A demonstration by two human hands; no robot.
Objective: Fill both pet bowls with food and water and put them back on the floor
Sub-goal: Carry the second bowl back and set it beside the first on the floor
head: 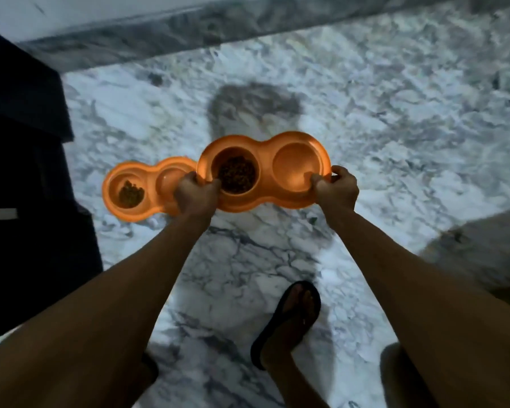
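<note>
I hold an orange double pet bowl above the marble floor, its shadow on the tiles beyond. My left hand grips its left end and my right hand grips its right end. The left cup holds brown kibble; the right cup looks glossy, and whether it holds water I cannot tell. A second orange double bowl lies on the floor to the left, with kibble in its left cup. Its right cup is partly hidden by my left hand.
A dark piece of furniture stands along the left side. A grey marble skirting runs along the wall at the top. My foot in a black sandal stands on the white marble floor below the bowl.
</note>
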